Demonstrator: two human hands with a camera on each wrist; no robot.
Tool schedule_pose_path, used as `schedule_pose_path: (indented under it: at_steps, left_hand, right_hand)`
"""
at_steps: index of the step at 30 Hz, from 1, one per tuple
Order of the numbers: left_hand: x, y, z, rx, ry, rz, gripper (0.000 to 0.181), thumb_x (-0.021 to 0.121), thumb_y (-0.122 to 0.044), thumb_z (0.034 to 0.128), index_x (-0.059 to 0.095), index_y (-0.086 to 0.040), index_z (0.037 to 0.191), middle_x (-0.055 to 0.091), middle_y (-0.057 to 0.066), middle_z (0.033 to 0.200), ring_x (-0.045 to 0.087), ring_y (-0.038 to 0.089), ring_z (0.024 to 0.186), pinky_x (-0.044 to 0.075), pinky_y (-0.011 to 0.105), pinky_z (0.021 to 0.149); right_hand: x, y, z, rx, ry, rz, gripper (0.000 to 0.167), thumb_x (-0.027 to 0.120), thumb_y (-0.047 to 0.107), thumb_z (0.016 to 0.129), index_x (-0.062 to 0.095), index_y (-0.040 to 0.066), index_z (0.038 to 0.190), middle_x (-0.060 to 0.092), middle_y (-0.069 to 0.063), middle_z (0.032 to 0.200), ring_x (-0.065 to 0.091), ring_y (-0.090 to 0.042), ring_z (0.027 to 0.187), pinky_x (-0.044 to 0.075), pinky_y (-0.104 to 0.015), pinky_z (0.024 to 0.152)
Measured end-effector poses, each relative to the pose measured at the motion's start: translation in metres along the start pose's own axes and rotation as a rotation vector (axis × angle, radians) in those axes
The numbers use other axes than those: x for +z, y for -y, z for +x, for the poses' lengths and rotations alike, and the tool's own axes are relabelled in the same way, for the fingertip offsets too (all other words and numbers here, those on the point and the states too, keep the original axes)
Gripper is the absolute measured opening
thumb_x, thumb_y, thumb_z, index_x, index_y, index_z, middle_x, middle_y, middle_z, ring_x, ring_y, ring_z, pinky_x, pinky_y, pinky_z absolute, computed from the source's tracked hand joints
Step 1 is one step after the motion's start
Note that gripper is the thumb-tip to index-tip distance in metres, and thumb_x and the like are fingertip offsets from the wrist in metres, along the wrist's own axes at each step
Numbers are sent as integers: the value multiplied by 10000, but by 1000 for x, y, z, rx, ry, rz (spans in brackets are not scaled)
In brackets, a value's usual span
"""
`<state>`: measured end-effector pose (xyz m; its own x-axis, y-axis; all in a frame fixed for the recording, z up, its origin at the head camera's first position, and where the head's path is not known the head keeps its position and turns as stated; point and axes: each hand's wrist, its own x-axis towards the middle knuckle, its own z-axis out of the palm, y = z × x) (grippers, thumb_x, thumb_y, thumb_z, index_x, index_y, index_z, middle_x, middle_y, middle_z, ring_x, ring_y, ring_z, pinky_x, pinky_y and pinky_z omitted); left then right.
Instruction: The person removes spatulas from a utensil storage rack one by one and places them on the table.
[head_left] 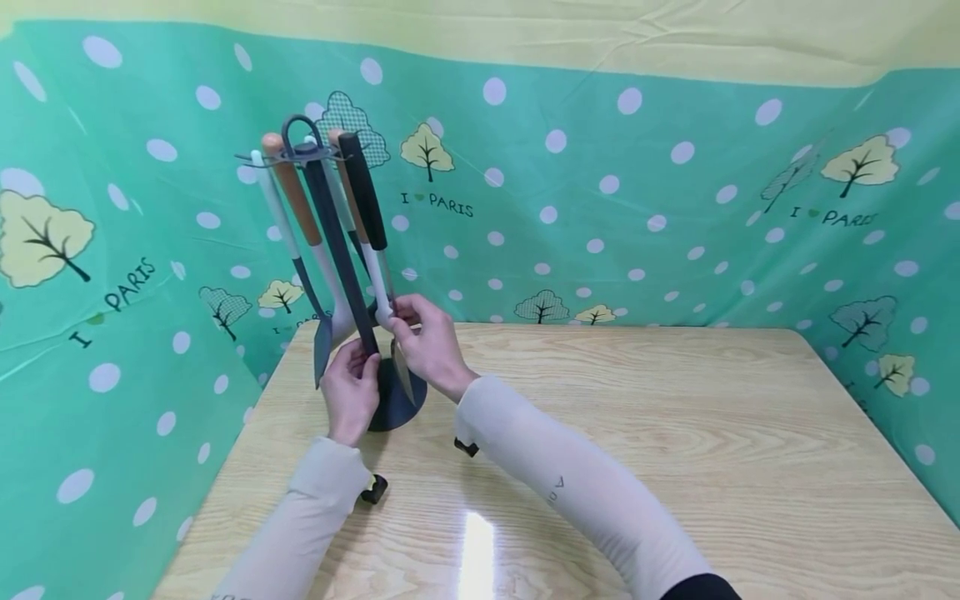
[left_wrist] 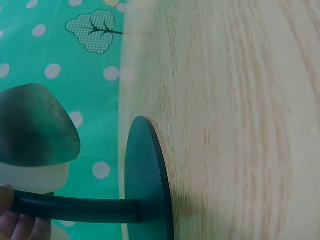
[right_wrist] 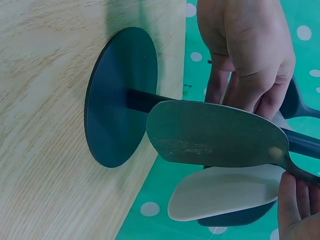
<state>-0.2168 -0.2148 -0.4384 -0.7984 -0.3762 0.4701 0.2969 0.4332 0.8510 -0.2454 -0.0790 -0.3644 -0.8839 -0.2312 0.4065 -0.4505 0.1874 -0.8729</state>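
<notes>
A dark utensil stand (head_left: 345, 258) with a round base (right_wrist: 120, 100) (left_wrist: 145, 175) rises from the table's left part. Around its pole (left_wrist: 85, 208) curl the fingers of my left hand (head_left: 350, 392) (left_wrist: 25, 225) (right_wrist: 250, 50), low down above the base. My right hand (head_left: 431, 342) (right_wrist: 300, 210) pinches the neck of a metal turner (right_wrist: 215, 132) (head_left: 403, 375), whose blade hangs beside the pole. Close behind that blade is a pale utensil head (right_wrist: 225, 192). Black (head_left: 363, 192), orange (head_left: 298, 200) and pale green (head_left: 274, 200) handles hang from the top ring.
The light wood table (head_left: 637, 417) extends to the right. A green dotted cloth (head_left: 562, 208) stands behind it and at both sides. Dark pieces (head_left: 374, 489) (head_left: 466, 447) show beside both wrists. Another dark utensil head (head_left: 322, 350) hangs on the stand's left side.
</notes>
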Motion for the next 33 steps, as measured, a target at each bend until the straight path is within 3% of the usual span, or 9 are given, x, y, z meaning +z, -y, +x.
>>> schedule_pose_path:
  at_steps: [33]
  left_hand:
    - [12,-2,-10,27,31,-25,190,635,-20,901,639,-1,1090,682,163,991,667,236,838,481,88,715]
  right_hand:
    - [-12,-3,-9,-29,-29,35,159,587,77,948,621,49,1101,621,-2,970,589,-101,867,535,-202,764]
